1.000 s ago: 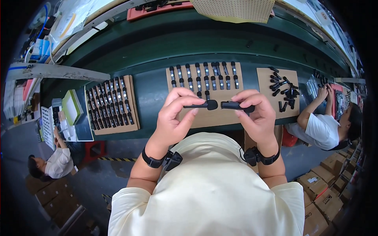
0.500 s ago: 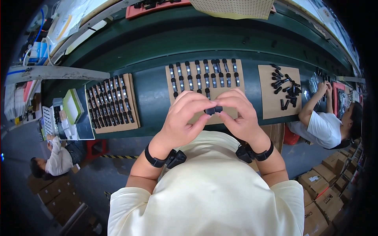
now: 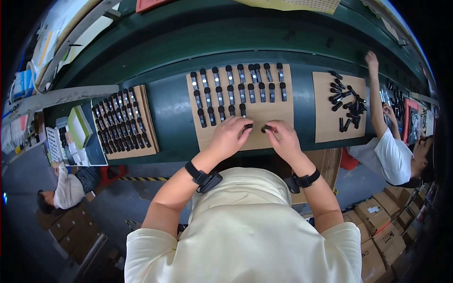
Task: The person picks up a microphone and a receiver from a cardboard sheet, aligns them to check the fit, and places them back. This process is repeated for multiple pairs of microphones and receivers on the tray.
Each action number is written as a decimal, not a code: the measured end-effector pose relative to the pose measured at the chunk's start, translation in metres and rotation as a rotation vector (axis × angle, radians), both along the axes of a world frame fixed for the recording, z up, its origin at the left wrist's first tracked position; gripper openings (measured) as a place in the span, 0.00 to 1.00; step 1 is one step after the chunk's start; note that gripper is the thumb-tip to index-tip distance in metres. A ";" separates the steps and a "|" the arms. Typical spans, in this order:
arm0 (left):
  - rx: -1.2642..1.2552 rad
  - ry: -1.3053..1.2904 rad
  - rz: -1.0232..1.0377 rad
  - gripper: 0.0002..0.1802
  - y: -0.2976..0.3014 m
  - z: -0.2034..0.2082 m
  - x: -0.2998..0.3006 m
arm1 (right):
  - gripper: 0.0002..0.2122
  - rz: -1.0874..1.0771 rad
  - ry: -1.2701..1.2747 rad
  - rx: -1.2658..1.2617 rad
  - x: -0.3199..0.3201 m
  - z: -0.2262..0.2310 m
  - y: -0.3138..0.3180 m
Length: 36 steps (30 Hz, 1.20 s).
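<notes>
Between the fingers of my left hand (image 3: 231, 137) is a small black piece (image 3: 248, 126), mostly covered by the fingertips. My right hand (image 3: 284, 139) pinches another small black microphone (image 3: 267, 128), its rounded dark end showing. The two hands are apart, over the near part of a cardboard sheet (image 3: 271, 114). On that sheet, small clip-on microphones (image 3: 219, 94) with black foam tops lie in rows. The nearest row is shorter and ends close to my left hand.
At left, a stack of cardboard sheets (image 3: 150, 123) carries more rows of microphones. Another sheet (image 3: 325, 132) at right holds a loose heap of them. A co-worker (image 3: 389, 151) reaches over the green bench there; another person (image 3: 71, 188) sits at far left. Cartons (image 3: 377, 217) stand behind at right.
My hands have separated, each with a black piece that was held close to the other before. They are now lower over the sheet. The right co-worker has stretched an arm across the bench.
</notes>
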<state>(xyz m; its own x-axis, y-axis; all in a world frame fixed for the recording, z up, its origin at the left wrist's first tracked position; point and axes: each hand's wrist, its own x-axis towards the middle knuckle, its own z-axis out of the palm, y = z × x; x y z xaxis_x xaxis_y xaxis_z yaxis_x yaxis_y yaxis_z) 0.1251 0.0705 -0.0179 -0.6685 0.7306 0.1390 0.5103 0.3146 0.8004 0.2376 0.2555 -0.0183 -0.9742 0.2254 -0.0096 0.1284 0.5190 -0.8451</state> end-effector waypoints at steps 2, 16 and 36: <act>-0.016 0.020 -0.010 0.11 0.008 -0.015 0.001 | 0.12 0.037 0.104 0.143 -0.006 -0.015 0.006; -0.144 0.516 -0.231 0.10 0.031 -0.058 0.011 | 0.11 0.268 0.158 0.495 -0.002 -0.063 0.021; -0.145 0.495 -0.126 0.10 0.042 -0.057 0.006 | 0.11 0.253 0.134 0.517 -0.022 -0.065 0.032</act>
<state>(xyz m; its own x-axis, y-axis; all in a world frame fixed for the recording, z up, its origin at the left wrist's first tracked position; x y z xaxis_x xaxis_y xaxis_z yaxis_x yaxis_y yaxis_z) 0.1308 0.1124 -0.0744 -0.4539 0.8363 0.3076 0.8573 0.3157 0.4066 0.2158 0.2874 -0.0833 -0.9834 -0.0718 0.1668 -0.1439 0.8684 -0.4746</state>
